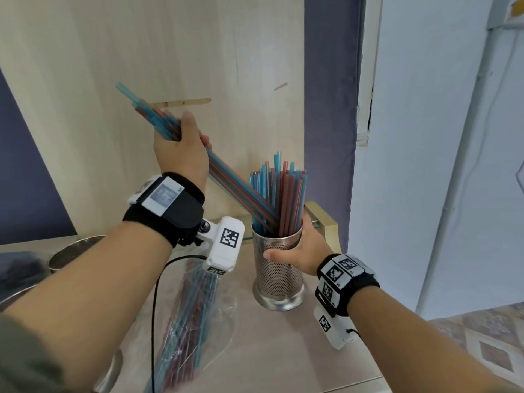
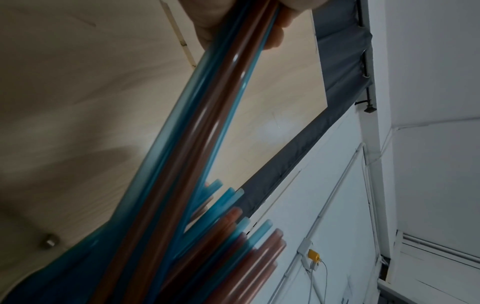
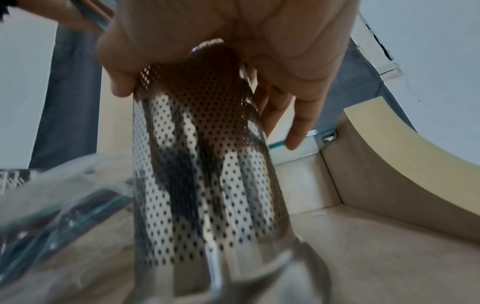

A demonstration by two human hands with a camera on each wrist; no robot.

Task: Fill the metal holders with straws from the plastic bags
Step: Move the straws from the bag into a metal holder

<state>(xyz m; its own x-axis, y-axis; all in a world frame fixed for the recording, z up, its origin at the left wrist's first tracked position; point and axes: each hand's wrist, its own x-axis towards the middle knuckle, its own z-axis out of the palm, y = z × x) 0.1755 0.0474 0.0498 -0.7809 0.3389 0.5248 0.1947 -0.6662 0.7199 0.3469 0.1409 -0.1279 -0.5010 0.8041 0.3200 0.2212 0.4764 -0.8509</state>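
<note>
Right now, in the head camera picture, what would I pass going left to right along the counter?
Second metal holder → plastic bag of straws → metal holder → right hand gripping it.
</note>
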